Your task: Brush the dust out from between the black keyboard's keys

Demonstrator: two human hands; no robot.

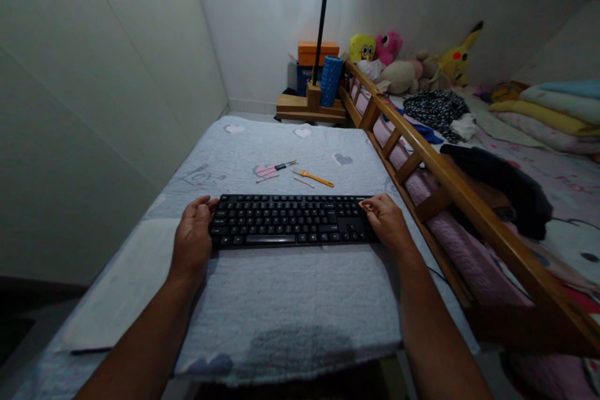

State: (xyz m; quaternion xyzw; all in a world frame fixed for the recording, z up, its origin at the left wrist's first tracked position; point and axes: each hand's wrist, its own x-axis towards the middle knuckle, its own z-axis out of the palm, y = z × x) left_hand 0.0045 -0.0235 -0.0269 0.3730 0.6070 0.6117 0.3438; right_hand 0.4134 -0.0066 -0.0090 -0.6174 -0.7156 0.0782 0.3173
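Note:
A black keyboard (285,220) lies flat across the cloth-covered table, keys facing up. Its left end is gripped by my left hand (194,231), thumb near the top corner and fingers along the side. My right hand (385,220) rests over the number pad at the other end, fingers curled and pinched together. Something small and tan may be at those fingertips, but I cannot make it out. Beyond the keyboard are a brush with an orange handle (319,179), a slim tool with a black grip (281,167) and two thin swab-like sticks, one a white stick (304,182).
A wooden bed rail (422,153) runs along the table's right side, with bedding, clothes and plush toys behind it. At the far end stand a black pole (323,19), an orange box (319,52) and a blue roller (331,81). A pale sheet (126,281) lies at left.

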